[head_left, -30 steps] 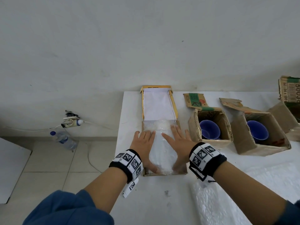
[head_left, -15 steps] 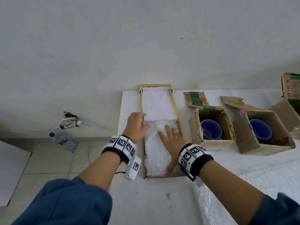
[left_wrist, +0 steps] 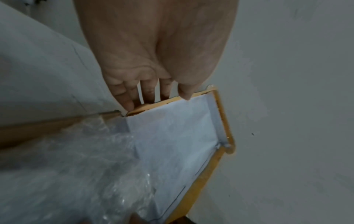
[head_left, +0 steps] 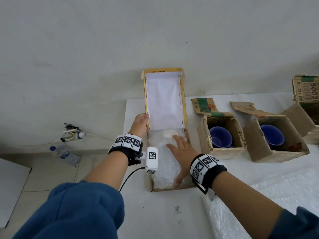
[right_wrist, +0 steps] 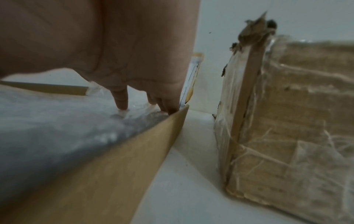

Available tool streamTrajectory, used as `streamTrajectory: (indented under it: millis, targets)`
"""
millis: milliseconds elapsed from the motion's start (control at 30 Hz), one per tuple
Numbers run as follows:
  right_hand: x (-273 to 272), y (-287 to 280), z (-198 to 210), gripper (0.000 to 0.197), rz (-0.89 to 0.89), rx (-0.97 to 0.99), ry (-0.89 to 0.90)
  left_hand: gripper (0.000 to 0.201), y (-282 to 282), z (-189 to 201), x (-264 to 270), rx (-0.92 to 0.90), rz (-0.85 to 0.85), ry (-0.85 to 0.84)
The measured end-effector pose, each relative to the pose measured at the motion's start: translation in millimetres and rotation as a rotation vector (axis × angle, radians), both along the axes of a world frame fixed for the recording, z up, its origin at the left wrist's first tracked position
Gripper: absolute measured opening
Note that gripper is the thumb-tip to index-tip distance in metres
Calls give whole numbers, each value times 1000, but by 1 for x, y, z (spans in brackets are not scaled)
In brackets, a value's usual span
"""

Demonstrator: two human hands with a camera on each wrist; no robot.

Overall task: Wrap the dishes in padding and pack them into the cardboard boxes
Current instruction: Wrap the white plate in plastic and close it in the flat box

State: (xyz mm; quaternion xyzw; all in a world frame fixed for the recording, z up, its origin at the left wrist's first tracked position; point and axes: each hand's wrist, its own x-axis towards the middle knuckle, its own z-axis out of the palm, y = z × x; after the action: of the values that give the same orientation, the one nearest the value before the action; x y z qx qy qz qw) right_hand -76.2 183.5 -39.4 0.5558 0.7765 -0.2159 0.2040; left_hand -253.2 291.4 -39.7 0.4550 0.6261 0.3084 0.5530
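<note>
A flat cardboard box (head_left: 168, 189) lies near the table's left edge, its yellow-edged lid (head_left: 164, 100) standing up against the wall. Inside lies a bubble-wrapped bundle (head_left: 162, 164), and what it holds is hidden. My left hand (head_left: 140, 122) pinches the lid's left edge near the hinge. In the left wrist view its thumb lies on the white inner face of the lid (left_wrist: 178, 136) and the fingers (left_wrist: 147, 92) sit behind the edge. My right hand (head_left: 179, 149) rests flat on the bundle, fingers spread; its fingertips (right_wrist: 121, 104) press the bundle (right_wrist: 47, 121) beside the box's right wall (right_wrist: 114, 159).
To the right stand two open cardboard boxes (head_left: 222, 151) (head_left: 276, 154), each with a blue bowl (head_left: 221, 137) (head_left: 271, 137) inside. A third box (head_left: 305, 104) sits at the far right. A bubble wrap sheet (head_left: 259, 195) covers the near right of the table. A bottle (head_left: 63, 153) lies on the floor.
My left hand left the bundle and moved up to the lid's left edge, which it now pinches. The lid stands more upright. The right hand stays pressed on the bundle.
</note>
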Motion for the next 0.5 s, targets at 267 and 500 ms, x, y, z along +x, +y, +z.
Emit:
streamTrajectory:
  millis: [267,500]
  targets:
    - [17,-5,38,68,-347,173,483,57,-41,33,-2,17,26,-124]
    - [40,-4,81,63,-1222,171,1553,66,-79,47,-9,76,26,-168]
